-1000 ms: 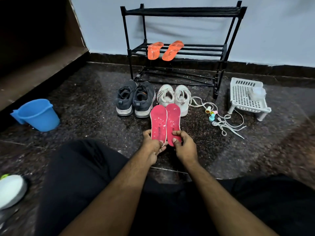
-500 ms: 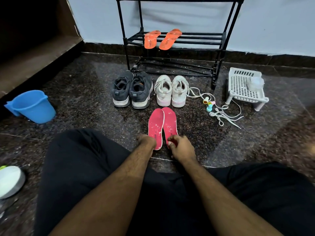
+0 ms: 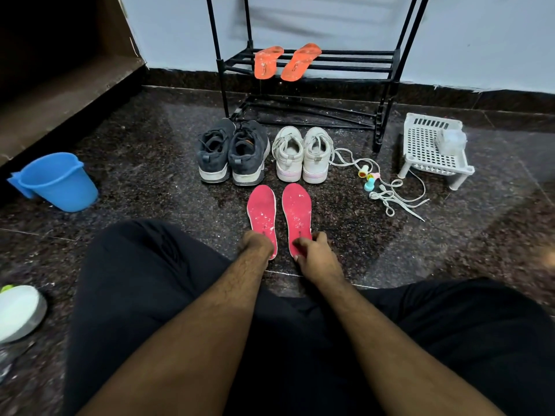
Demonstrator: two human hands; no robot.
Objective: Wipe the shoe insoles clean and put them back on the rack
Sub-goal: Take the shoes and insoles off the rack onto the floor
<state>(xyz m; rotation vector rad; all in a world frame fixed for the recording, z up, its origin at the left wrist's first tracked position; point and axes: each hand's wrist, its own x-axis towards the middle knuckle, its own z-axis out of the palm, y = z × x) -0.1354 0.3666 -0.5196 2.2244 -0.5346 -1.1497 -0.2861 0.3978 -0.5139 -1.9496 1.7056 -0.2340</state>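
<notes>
While left hand (image 3: 257, 244) and right hand (image 3: 312, 250) pinch the pink insoles' (image 3: 262, 216) heels: keep flat, wipe speckles away forward.

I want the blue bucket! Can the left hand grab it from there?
Probably not without leaning: the left hand is on the pink insole, and the blue bucket sits far off, beyond the knee.

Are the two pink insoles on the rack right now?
No, both pink foam insoles lie flat on the dark stone floor, in front of the black metal rack.
</notes>
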